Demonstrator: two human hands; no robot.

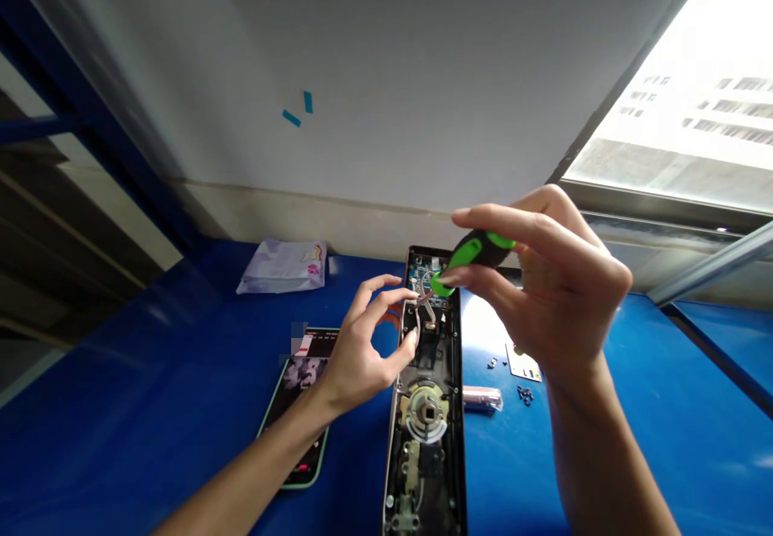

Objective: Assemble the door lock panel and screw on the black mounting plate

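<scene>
A screwdriver (477,258) with a black and green handle is pinched between the thumb and fingers of my right hand (559,286). Its shaft points down and left, towards wires at the upper end of a long black door-lock housing (427,359). My left hand (371,343) reaches over the housing's left edge, thumb and index fingertips apart beside a pale wire (418,320); whether they touch it, I cannot tell. Inside the housing are a blue circuit board (416,266) and a round hub (428,412) with a square hole.
Left of the housing lies a phone (311,467) with a lit screen; behind it is a lilac packet (283,266). To the right are a pink wrapped cylinder (483,398), small black screws (525,395) and a pale plate (522,363). A wall (374,101) rises behind the blue table (193,407).
</scene>
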